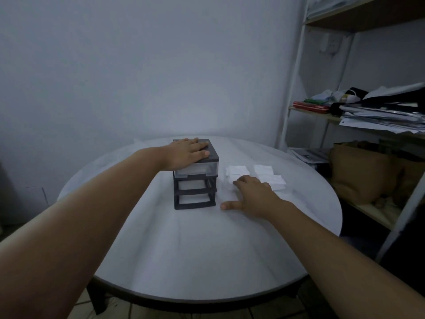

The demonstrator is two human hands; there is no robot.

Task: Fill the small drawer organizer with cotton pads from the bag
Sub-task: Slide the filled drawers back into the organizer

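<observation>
- Fingers (199,143) of left hand (184,154), centre frame: together, flat on dark lid of drawer organizer (195,173).
- Organizer: upright mid-table; clear top drawer in, lower two slots look empty.
- Right hand (250,194), just right: fingers spread, tips on cotton pads (257,177); bag not discernible.
- Round white table (184,249), plain grey wall behind.
- Cluttered shelf unit (368,111), right edge.

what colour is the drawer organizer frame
Dark grey frame on the drawer organizer, seen in the head view.
</observation>
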